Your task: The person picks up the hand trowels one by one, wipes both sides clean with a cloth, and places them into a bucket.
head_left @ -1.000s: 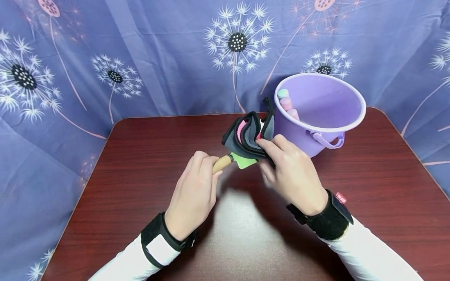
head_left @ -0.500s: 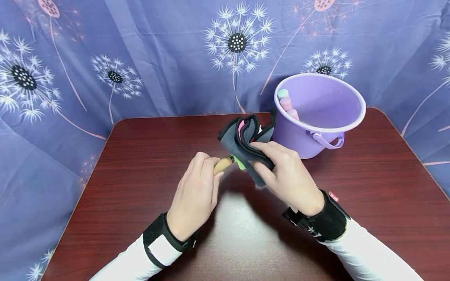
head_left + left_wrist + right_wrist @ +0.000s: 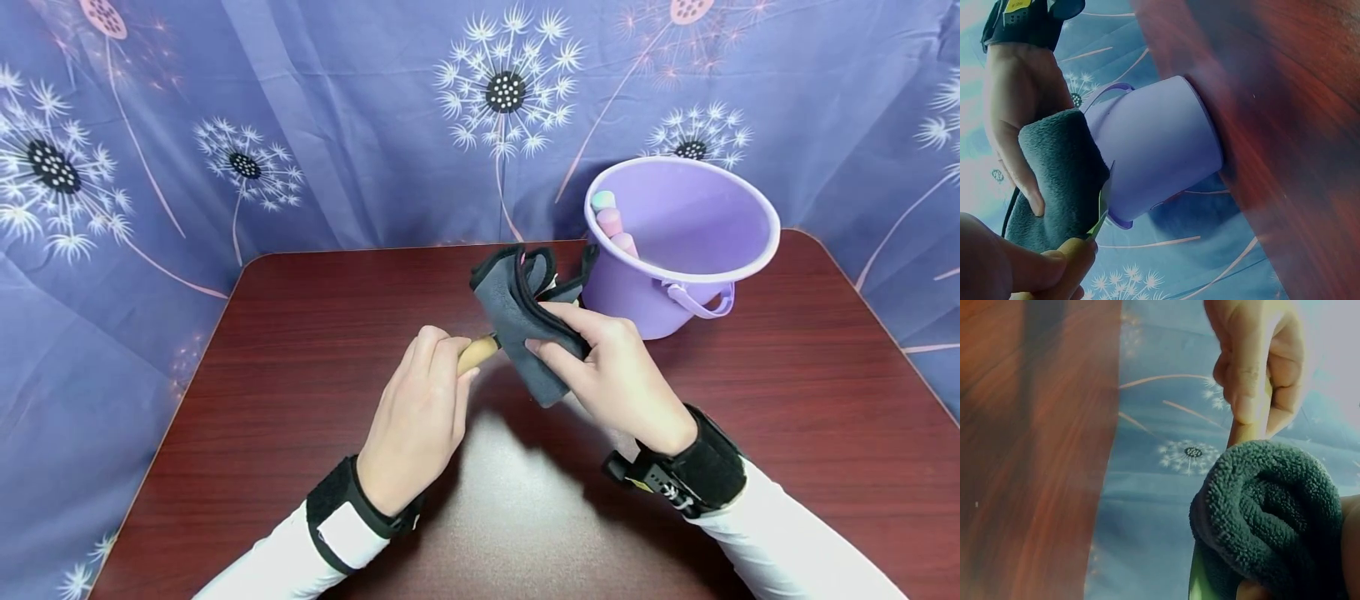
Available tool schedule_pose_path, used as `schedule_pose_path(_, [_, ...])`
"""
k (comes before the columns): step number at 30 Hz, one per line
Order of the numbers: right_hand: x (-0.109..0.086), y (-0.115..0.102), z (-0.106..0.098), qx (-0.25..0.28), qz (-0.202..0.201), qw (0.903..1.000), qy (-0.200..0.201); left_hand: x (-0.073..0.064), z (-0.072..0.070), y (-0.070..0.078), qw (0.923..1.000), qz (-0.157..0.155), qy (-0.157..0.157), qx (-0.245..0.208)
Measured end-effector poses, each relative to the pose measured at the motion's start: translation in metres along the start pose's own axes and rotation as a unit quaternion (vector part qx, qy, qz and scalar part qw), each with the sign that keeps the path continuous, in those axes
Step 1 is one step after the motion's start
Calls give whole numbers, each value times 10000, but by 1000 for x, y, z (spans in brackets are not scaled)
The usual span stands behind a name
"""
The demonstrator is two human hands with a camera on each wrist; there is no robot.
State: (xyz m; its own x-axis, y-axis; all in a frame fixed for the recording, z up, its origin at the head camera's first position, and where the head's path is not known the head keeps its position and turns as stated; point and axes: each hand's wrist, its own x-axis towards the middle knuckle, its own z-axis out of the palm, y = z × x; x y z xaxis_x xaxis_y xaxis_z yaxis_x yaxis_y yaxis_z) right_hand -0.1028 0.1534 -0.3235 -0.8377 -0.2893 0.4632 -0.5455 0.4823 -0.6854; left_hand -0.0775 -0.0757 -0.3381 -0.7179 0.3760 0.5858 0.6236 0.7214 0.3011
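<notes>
In the head view my left hand grips the wooden handle of a small trowel. Its light green blade shows as a thin strip in the left wrist view; the cloth hides most of it. A dark grey cloth with black edging is bunched around the blade. My right hand holds this cloth, thumb on the near side and fingers on the far side. Seen from the right wrist, the cloth is folded in thick rolls just below the left hand's fingers. Both hands are above the table.
A purple bucket stands right behind the cloth, its handle hanging at the front. Several pastel chalk-like sticks lean inside its left wall. The dark red wooden table meets a blue dandelion-print curtain at the back.
My right hand has turned and wrapped the cloth further over the trowel's blade, so the green no longer shows from the head. The left hand has hardly moved.
</notes>
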Motion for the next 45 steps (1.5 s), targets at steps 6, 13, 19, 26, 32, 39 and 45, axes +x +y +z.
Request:
schedule_pose_path(6, [1, 0, 0, 513, 232, 9983, -128, 2, 0, 0, 9999, 31, 65, -73])
schedule_pose_path(13, [1, 0, 0, 767, 404, 9960, -217, 2, -1, -1, 9999, 13, 88, -121])
schedule_pose_path(19, [2, -2, 1, 99, -301, 9995, -10, 3, -3, -2, 10000, -24, 37, -60])
schedule_pose_path(26, [-1, -1, -4, -1339, -915, 9865, 242, 3, -3, -2, 10000, -51, -34, -48])
schedule_pose_path(32, [-1, 2, -6, -2447, -1343, 9584, 591, 3, -3, -1, 9999, -18, -66, -87])
schedule_pose_path(39, [1, 5, -12, -2908, -1414, 9427, 827, 3, -4, -1, 9999, 6, -34, -103])
schedule_pose_path(45, [4, 10, -20, -3049, -1372, 9363, 1075, 4, -6, -3, 9999, -12, 37, -130])
